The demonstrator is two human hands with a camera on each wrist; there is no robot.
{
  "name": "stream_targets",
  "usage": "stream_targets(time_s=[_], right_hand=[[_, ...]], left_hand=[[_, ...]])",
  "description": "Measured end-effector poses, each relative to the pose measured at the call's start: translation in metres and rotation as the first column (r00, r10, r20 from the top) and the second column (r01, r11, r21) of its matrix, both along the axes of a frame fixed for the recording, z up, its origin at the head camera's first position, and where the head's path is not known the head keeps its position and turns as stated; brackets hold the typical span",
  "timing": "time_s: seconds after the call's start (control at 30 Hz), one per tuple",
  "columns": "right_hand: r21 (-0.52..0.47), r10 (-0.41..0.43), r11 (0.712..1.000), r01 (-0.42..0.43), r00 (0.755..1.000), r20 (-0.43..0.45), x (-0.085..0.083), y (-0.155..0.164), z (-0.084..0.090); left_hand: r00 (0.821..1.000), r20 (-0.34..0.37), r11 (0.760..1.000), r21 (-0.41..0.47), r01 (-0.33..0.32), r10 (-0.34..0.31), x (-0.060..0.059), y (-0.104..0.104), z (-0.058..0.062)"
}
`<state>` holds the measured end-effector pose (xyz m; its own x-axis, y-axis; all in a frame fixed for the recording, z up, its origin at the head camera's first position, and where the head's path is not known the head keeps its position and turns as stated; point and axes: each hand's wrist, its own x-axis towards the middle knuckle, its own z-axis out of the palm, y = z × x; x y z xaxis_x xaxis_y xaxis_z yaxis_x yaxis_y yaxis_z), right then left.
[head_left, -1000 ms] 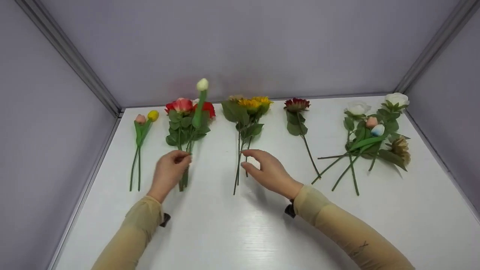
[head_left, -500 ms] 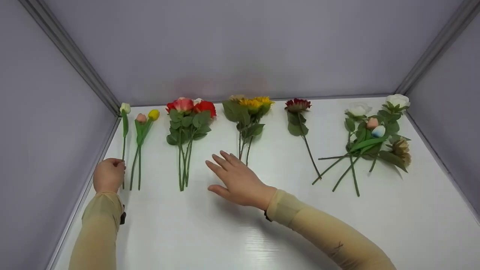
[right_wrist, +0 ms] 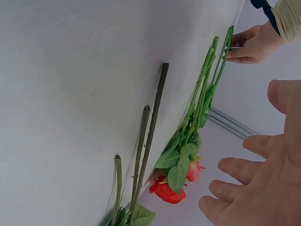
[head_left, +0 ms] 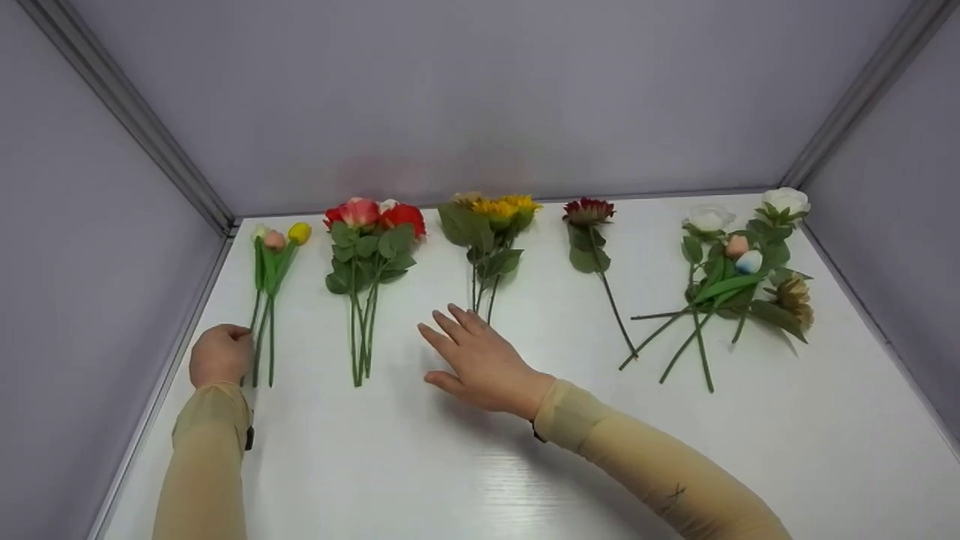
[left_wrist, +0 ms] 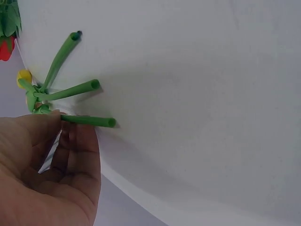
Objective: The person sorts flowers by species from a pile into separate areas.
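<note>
At the table's left side my left hand (head_left: 220,355) pinches the stem of a white tulip (head_left: 260,232). That tulip lies against a pink tulip (head_left: 274,240) and a yellow tulip (head_left: 299,233). In the left wrist view, thumb and fingertips grip the green stem (left_wrist: 89,120) near its cut end, with two other stem ends beside it. My right hand (head_left: 484,364) is spread, palm down and holding nothing, by the lower stems of the yellow sunflowers (head_left: 504,208), whose stem ends it hides in the head view. The right wrist view shows its fingers extended.
Red and pink roses (head_left: 360,214) lie between the tulips and sunflowers. A dark red flower (head_left: 589,211) is right of centre. At the far right, white roses (head_left: 786,201), tulips and a tan flower (head_left: 792,301) overlap in a loose pile. Grey panels wall in the white table (head_left: 420,465).
My left hand has carried the white tulip from over the roses to the left edge, then laid it against the other tulips. My right hand has moved left and spread its fingers.
</note>
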<state>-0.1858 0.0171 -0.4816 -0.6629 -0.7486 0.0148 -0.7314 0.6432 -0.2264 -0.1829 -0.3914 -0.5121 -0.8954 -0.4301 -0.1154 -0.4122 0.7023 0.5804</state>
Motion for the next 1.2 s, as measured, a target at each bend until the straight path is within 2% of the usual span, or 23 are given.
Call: stream_targets(time_s=[0.2,0.37,0.47,0.6,0.67,0.73,0.8,0.9,1.0,1.1,1.17,1.2], right_hand=[[0.072,0.006,0.997,-0.005,1.000,-0.016,-0.002,-0.001,-0.006],[0.081,0.007,0.997,-0.006,1.000,-0.021,-0.002,0.001,-0.009],[0.083,0.002,0.997,0.000,1.000,-0.021,-0.003,0.004,-0.009],[0.088,-0.029,0.996,0.029,1.000,-0.003,-0.009,0.014,-0.007],[0.086,-0.057,0.995,0.056,0.998,0.010,-0.014,0.023,-0.007],[0.079,-0.095,0.993,0.093,0.995,0.012,-0.021,0.034,-0.006],[0.063,-0.142,0.988,0.141,0.990,0.004,-0.029,0.047,-0.006],[0.016,-0.224,0.974,0.225,0.974,-0.020,-0.041,0.073,-0.005],[-0.049,-0.300,0.953,0.298,0.953,-0.032,-0.053,0.103,-0.004],[-0.105,-0.387,0.917,0.384,0.922,-0.004,-0.064,0.137,-0.003],[-0.128,-0.452,0.883,0.452,0.891,0.034,-0.071,0.160,-0.001],[-0.143,-0.481,0.864,0.483,0.875,0.051,-0.074,0.171,-0.001]], left_hand=[[1.000,0.016,1.000,-0.007,0.013,-0.013,-0.001,0.000,-0.001],[0.999,0.026,0.999,0.008,0.037,-0.037,0.001,0.000,0.001],[0.999,0.018,1.000,0.010,0.027,-0.028,0.001,-0.002,0.002],[0.999,-0.048,0.999,-0.024,-0.026,0.025,-0.004,0.003,0.004],[0.995,-0.096,0.999,-0.040,-0.035,0.031,-0.009,0.012,0.008],[0.988,-0.152,0.998,-0.064,-0.012,0.002,-0.015,0.024,0.012],[0.976,-0.210,0.995,-0.087,0.043,-0.061,-0.022,0.041,0.017],[0.942,-0.268,0.976,-0.138,0.170,-0.202,-0.031,0.073,0.023],[0.891,-0.275,0.929,-0.195,0.315,-0.360,-0.035,0.114,0.030],[0.827,-0.248,0.857,-0.262,0.444,-0.504,-0.034,0.157,0.037],[0.773,-0.220,0.793,-0.314,0.522,-0.596,-0.030,0.186,0.041],[0.740,-0.209,0.757,-0.340,0.558,-0.640,-0.027,0.199,0.042]])
